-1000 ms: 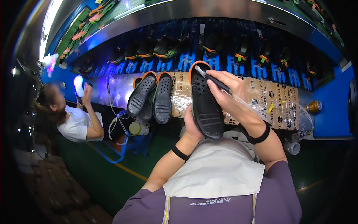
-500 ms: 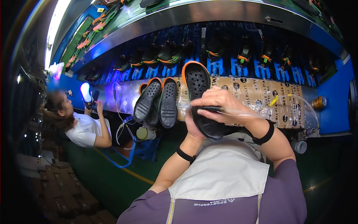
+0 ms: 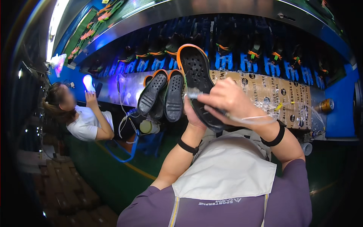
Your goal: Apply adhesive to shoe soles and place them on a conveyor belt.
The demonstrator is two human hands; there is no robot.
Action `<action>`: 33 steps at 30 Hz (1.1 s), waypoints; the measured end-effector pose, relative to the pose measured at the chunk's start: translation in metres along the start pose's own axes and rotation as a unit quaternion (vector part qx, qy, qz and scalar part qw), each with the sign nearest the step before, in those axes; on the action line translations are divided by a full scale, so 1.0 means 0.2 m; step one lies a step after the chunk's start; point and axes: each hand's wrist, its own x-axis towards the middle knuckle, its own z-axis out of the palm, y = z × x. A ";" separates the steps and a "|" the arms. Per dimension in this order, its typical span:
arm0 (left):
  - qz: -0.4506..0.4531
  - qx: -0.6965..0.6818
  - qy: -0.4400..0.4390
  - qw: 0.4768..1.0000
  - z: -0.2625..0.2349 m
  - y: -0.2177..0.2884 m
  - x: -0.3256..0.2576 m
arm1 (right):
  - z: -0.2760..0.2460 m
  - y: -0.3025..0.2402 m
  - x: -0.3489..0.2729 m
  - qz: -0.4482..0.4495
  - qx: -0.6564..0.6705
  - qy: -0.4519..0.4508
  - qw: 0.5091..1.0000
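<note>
The left hand (image 3: pixel 193 113) props up a black shoe sole (image 3: pixel 196 81) with an orange rim, tread side facing the camera, its toe pointing to about 12 o'clock. Most of that hand sits behind the sole, so its fingers cannot be told apart; it seems to grip the heel end from the back. The right hand (image 3: pixel 227 100) lies across the lower half of the sole, fingers curled narrow around a slim applicator tool (image 3: pixel 193 94) whose pale tip touches the tread at roughly 9 o'clock of the hand. A thin clear tube (image 3: pixel 264 119) trails from the tool toward 3 o'clock.

To do this well, the sole likely needs to stay steady against the left palm while the tip follows the tread in even passes, with the tube kept slack so it does not drag the tool off line.

At 9 o'clock of the held sole, 2 more black soles (image 3: pixel 166 94) lean against the bench (image 3: pixel 264 87), just beside it. Above, at 12 o'clock, a row of shoes on blue holders (image 3: pixel 227 56) runs along the conveyor. Well apart at 9 o'clock, another person (image 3: pixel 89 123) in a white shirt works at the same line.
</note>
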 end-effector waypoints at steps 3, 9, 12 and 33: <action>-0.013 -0.048 -0.032 0.998 0.01 0.04 0.06 | 0.00 -0.02 0.00 -0.047 0.103 -0.098 0.989; 0.002 -0.012 -0.026 1.000 0.10 0.09 0.08 | -0.02 -0.04 0.01 -0.071 0.050 -0.078 0.993; -0.001 -0.062 -0.071 0.996 0.09 0.13 0.10 | -0.08 -0.05 0.00 -0.048 0.169 -0.112 0.978; -0.062 0.091 -0.128 0.986 0.29 0.39 0.27 | -0.20 -0.04 -0.05 0.025 0.061 -0.133 0.989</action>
